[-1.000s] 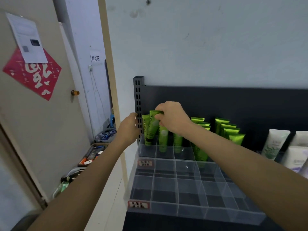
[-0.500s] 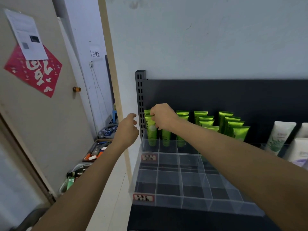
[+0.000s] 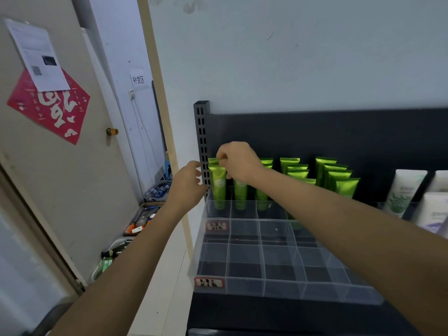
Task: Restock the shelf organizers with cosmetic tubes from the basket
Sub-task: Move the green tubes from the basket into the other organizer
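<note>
**Green tube settles into the organizer's back-left slot**

The right hand [image 3: 238, 162] pinches the crimped top of a green tube [image 3: 219, 184]. A second ago the tube leaned above the clear organizer [image 3: 242, 288]; now it stands upright in the rear left compartment, just beside the other green tubes [image 3: 294, 169] of the back row. The left hand [image 3: 188, 180], fingers loosely curled and holding nothing, stays near the shelf's perforated upright [image 3: 203, 132]. This placement looks all but finished, with only the release to come. The organizer's front rows show no tubes, so much restocking likely remains. A white basket [image 3: 114, 244] sits on the floor by the door, well apart.
</note>
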The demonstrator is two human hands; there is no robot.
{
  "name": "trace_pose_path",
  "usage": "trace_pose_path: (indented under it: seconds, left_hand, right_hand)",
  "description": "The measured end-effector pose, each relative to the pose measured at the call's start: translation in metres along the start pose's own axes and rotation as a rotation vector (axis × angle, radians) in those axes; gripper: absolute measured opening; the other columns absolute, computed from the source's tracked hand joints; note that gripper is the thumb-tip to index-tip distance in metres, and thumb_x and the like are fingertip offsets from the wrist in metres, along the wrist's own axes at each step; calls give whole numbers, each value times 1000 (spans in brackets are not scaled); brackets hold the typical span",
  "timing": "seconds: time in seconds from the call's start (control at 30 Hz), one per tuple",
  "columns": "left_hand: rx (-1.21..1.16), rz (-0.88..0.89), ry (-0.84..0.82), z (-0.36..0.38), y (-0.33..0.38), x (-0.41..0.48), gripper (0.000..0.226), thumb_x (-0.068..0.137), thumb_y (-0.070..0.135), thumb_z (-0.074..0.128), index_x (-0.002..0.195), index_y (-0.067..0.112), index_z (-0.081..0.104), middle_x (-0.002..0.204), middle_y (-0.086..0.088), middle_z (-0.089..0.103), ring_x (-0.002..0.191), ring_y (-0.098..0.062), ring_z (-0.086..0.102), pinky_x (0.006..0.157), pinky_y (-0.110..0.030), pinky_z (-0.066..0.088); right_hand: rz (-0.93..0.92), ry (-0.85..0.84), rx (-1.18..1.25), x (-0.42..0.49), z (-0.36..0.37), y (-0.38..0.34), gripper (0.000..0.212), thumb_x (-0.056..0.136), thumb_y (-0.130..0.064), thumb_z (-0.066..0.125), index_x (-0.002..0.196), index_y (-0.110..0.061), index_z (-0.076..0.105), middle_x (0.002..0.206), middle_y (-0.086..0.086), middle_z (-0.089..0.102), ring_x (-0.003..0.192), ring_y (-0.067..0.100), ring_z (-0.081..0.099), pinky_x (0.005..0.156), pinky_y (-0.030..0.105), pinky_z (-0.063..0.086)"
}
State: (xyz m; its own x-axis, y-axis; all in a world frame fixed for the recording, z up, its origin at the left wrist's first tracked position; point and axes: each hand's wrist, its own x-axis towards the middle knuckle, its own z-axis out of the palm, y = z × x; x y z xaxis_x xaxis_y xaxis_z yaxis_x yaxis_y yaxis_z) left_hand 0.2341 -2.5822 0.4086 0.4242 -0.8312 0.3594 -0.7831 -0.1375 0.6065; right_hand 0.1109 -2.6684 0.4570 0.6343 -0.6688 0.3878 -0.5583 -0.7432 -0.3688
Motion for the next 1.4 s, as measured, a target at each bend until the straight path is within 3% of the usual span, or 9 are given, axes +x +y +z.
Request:
trace_pose_path:
  seconds: [0.1,0.23,0.43,0.6,0.7,0.93,1.0,1.17,1.4]
  left_hand:
    - [2,63,33,-1,13,-3,52,82,14,70,128,11,47,115,-4,58,97,-16,54,76,-26,41]
    - [-6,137,57,1,44,-9,61,79,18,73,134,13,45,126,-6,56,114,-19,53,89,-25,40]
    - [-62,280,39,18,115,-43,58,78,26,74,130,17,49,125,0,56,113,-10,52,88,-19,36]
    - [-90,457,-34,58,194,-83,45,77,27,74,118,17,60,114,1,61,106,-11,56,89,-22,43]
    - [-192,492,-70,89,238,-112,34,77,24,73,110,18,64,107,5,63,100,-9,59,88,-28,49]
    - [-418,600,-360,196,320,-204,20,79,14,72,99,16,69,93,5,68,83,-4,62,76,-16,52]
    - [-412,612,-486,233,339,-234,20,79,13,72,99,14,69,94,1,70,83,-7,64,79,-22,52]
    - [-293,678,-752,325,367,-299,19,77,17,70,96,15,69,91,0,70,81,-11,65,78,-31,54]
    - [-114,710,-1048,410,364,-367,21,80,18,68,101,14,69,96,-1,70,87,-12,64,81,-33,53]
  right_hand:
    - [-14,82,58,-8,-15,3,18,93,-9,54,106,-8,67,105,10,66,83,25,66,78,42,56]
    - [7,197,60,-28,-42,18,18,90,-17,60,106,-13,68,107,5,68,100,22,61,89,39,51]
    - [122,342,120,-95,-96,60,19,88,-21,65,106,-16,69,103,-1,69,95,13,61,90,30,49]
    - [201,405,98,-173,-137,105,20,86,-16,67,104,-13,71,102,0,71,93,11,62,81,14,39]
    - [294,476,122,-233,-160,139,17,85,-15,67,101,-12,72,96,-2,71,84,8,60,79,15,43]
    - [527,591,46,-398,-183,224,11,86,-18,68,86,-8,72,75,1,68,68,12,59,65,22,43]
    - [602,594,40,-438,-184,247,15,88,-19,66,83,-6,71,72,4,68,66,16,59,64,29,45]
    - [881,520,28,-539,-170,301,17,88,-19,66,81,-4,70,72,6,68,68,19,59,65,29,41]
    - [1296,180,44,-687,-115,368,14,84,-12,59,81,-8,72,86,12,72,87,29,65,76,32,46]
